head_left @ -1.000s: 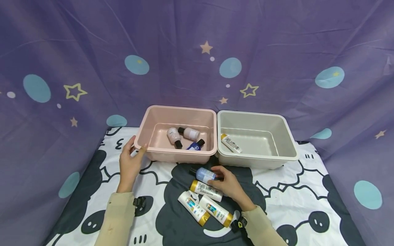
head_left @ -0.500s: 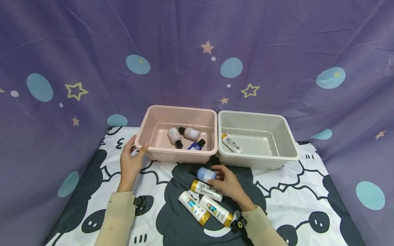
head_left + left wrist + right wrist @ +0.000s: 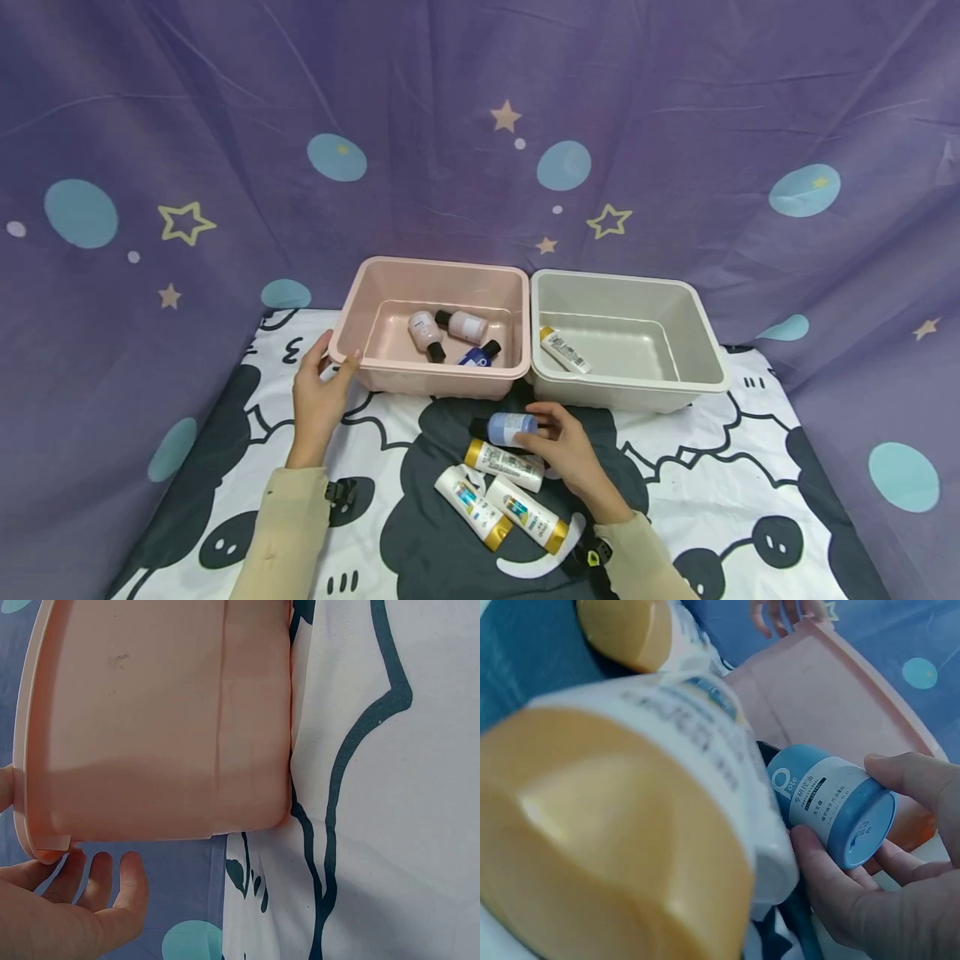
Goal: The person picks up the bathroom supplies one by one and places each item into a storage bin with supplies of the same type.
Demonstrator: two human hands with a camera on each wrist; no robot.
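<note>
Blue bottle (image 3: 829, 806): "P" in large white print, smaller "ote" by it; Chinese lines on the white label, top one seems to include 控油, rest too fine; dark strip, text too small.
Near tube (image 3: 645, 810): row of lettering, too blurred to read.
Tube (image 3: 564, 351) in grey bin (image 3: 630, 392): printed lines, unreadable.
Bottles (image 3: 468, 327) in pink bin (image 3: 435, 381): labels too small to read.

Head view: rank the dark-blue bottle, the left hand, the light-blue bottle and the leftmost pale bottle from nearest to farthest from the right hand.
1. Light-blue bottle: in the right hand's grip.
2. Dark-blue bottle: pink bin, near side.
3. Leftmost pale bottle: same bin, further left.
4. Left hand: at that bin's near left corner.
</note>
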